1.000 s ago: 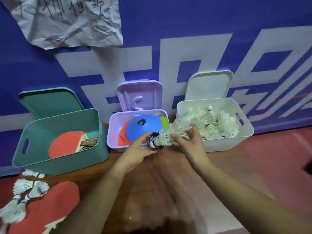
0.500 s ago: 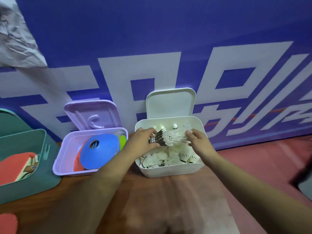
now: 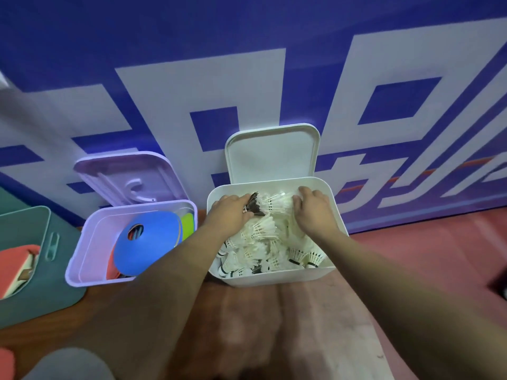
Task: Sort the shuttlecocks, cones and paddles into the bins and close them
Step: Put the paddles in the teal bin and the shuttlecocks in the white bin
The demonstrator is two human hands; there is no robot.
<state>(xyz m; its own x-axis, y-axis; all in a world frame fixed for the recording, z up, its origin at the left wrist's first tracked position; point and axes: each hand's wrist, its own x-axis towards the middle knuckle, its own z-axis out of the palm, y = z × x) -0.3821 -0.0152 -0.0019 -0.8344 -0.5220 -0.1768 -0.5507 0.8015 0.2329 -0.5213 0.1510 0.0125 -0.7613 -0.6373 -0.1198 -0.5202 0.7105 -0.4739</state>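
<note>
Both my hands are inside the white bin (image 3: 277, 278), which is full of white shuttlecocks (image 3: 263, 250). A stack of shuttlecocks (image 3: 270, 205) lies across the back of the bin. My left hand (image 3: 229, 213) grips its dark cork end and my right hand (image 3: 312, 212) holds its feather end. The white lid (image 3: 271, 152) stands open against the wall. In the purple bin (image 3: 90, 242) lie a blue cone (image 3: 145, 239), a green one (image 3: 188, 226) and an orange one. The green bin (image 3: 33, 294) at far left holds a red paddle (image 3: 16, 264).
The purple lid (image 3: 129, 179) leans open against the blue and white banner wall behind the bins. A red paddle edge (image 3: 5, 363) shows at the bottom left corner. The bins stand on a reddish-brown floor with a lighter strip in front of the white bin.
Both hands carried the shuttlecock stack from in front of the purple bin rightward and down into the white bin. The view swung right, so the green bin slid to the edge.
</note>
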